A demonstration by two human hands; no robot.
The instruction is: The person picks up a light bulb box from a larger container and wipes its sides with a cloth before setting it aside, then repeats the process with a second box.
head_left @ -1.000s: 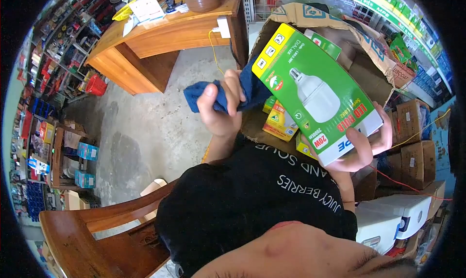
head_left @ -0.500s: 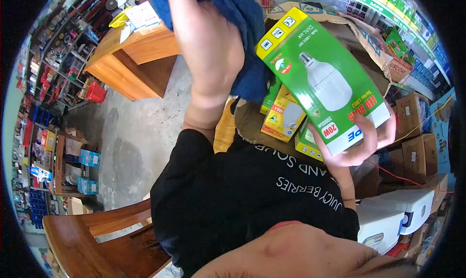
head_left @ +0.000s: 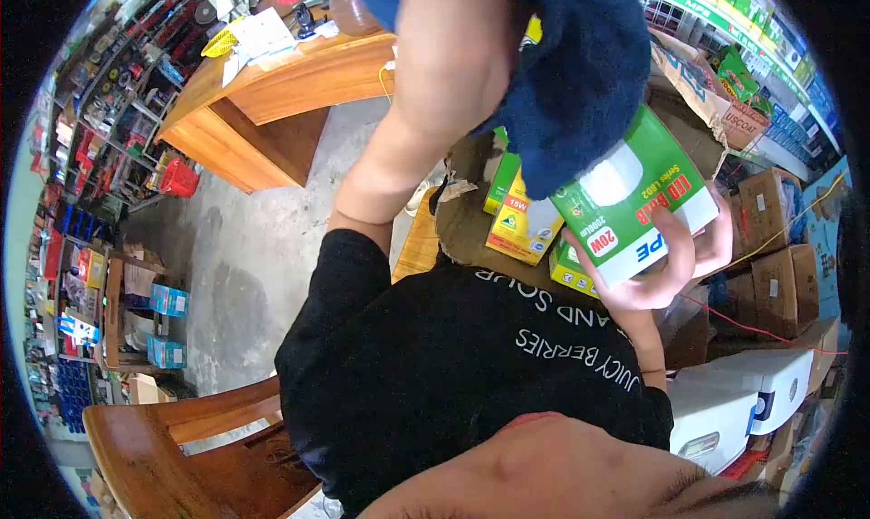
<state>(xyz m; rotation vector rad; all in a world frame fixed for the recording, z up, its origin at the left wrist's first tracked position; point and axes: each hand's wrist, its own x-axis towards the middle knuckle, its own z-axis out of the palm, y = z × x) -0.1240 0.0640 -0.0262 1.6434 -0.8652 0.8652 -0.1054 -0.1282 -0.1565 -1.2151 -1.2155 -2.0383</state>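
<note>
My right hand [head_left: 666, 279] is closed around the lower end of a green and white LED bulb box [head_left: 648, 216], holding it tilted. A dark blue cloth [head_left: 580, 93] lies across the upper part of that box and hides much of its printed face. My left hand [head_left: 458, 43] grips the cloth, though its fingers are mostly cut off by the top edge or hidden behind the fabric. Below the held box, an open cardboard carton [head_left: 462, 234] contains several more bulb boxes, among them a yellow and orange 15W box [head_left: 523, 225].
A wooden desk [head_left: 272, 89] with papers stands at the upper left, a wooden chair [head_left: 172, 428] at the lower left. Shelves of goods [head_left: 91, 157] line the left side. Brown cartons [head_left: 770, 288] and white boxed units [head_left: 720, 410] stand at the right, near a red wire.
My left hand has moved the blue cloth to the right, over the upper face of the bulb box. My right hand keeps its hold, nearly in the same place.
</note>
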